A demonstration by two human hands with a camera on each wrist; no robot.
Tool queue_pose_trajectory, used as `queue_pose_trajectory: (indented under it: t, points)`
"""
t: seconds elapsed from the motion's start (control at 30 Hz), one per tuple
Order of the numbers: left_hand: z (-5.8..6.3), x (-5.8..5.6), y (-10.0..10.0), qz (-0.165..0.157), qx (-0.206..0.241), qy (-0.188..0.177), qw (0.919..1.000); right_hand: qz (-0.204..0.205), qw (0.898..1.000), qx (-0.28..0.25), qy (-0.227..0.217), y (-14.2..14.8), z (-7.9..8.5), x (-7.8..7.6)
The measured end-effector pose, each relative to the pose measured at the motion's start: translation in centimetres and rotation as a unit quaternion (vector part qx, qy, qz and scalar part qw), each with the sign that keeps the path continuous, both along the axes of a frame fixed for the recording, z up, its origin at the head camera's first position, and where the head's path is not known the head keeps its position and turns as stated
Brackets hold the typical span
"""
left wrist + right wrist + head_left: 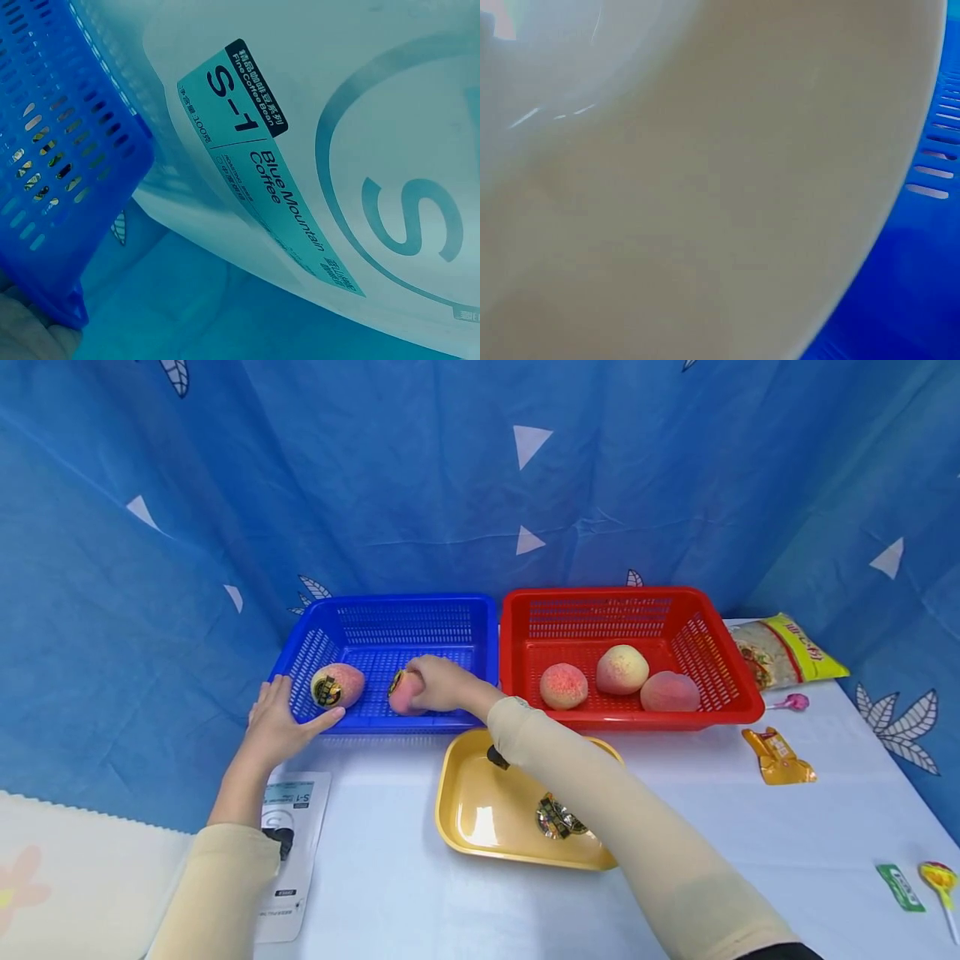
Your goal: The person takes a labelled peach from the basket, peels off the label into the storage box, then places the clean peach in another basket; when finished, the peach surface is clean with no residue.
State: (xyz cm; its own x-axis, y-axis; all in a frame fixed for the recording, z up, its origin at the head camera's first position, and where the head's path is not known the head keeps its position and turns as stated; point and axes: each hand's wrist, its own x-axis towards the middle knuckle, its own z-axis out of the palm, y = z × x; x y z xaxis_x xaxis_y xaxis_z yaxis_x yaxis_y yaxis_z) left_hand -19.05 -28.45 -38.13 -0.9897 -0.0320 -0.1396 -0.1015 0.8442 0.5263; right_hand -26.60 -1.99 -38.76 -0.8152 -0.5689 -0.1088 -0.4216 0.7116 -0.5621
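In the head view my right hand reaches into the blue basket and grips a pink peach bearing a black-and-gold sticker. Left of it in the same basket lies another peach, also with such a sticker. My left hand rests on the basket's front left corner, thumb stretched along the front rim. The left wrist view catches its fingers right at the corner of the rim. A pale sleeve fills most of the right wrist view, hiding the right hand there.
Right of the blue basket, a red basket holds three peaches. In front, partly under my right arm, a yellow tray contains round dark stickers. A coffee pouch lies near my left forearm. Snack packets and lollipops lie at right.
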Motion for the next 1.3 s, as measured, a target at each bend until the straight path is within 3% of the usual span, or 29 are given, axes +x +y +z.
queue_pose_trajectory:
  t: [0.13,0.33,0.57,0.67,0.9,1.03,1.3]
  points:
    - [0.0,0.0,0.0,0.001,-0.001,-0.002,1.0,0.012,1.0,-0.002,-0.013,0.1,0.0,0.1]
    - [-0.1,0.0,-0.1,0.003,0.003,-0.005,1.0,-0.006,1.0,-0.01,-0.011,0.1,-0.5,0.1]
    - [0.0,0.0,0.0,0.004,-0.003,-0.005,1.0,0.024,0.999,0.027,-0.015,0.4,-1.1,0.1]
    - [0.0,0.0,-0.1,0.004,-0.008,-0.005,0.9999,0.018,0.999,0.04,-0.026,0.4,-1.2,0.1]
    - [0.1,-0.1,0.0,0.002,-0.008,-0.017,0.9998,0.017,0.999,0.042,0.005,0.5,-1.4,-0.1]
    - [0.2,-0.1,-0.1,0.0,-0.007,-0.024,0.9997,0.015,0.999,0.024,0.025,0.8,-0.9,0.2]
    - [0.4,0.1,-0.2,0.005,-0.007,-0.03,0.9995,0.003,0.999,-0.05,0.01,2.5,2.1,1.4]
